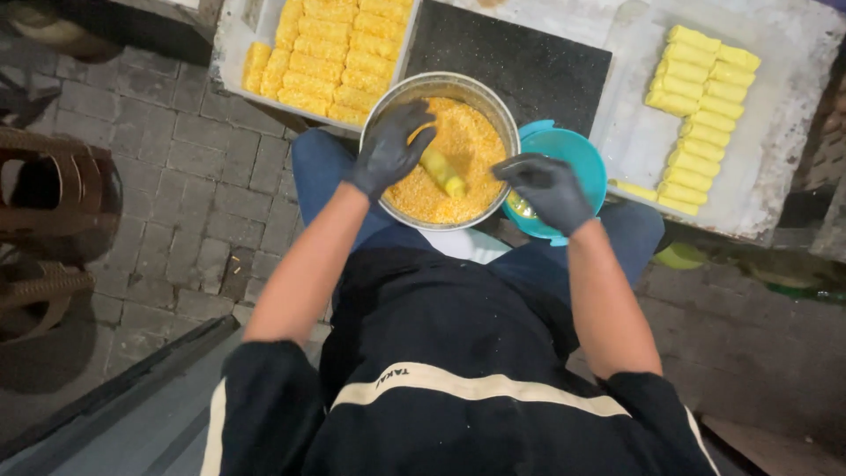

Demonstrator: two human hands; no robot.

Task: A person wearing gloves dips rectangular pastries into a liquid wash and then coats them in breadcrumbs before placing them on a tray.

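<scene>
The left hand (389,146), in a black glove, rests over the near-left rim of the round metal bowl of orange breadcrumbs (493,115), fingers curled loosely and spread, touching the crumbs just beside the yellow cylindrical roll (443,172). The roll lies tilted in the middle of the crumbs, partly coated. Whether the left hand grips the roll cannot be told. The right hand (548,188), also in a black glove, hovers over the gap between the metal bowl and the round turquoise plastic bowl (577,148), fingers bent and held together, holding nothing visible. Both bowls sit at the near edge of the table (634,79). A tray of crumbed orange rolls (330,53) stands behind the metal bowl. Rows of uncoated yellow rolls (696,115) lie on the table at the right.
</scene>
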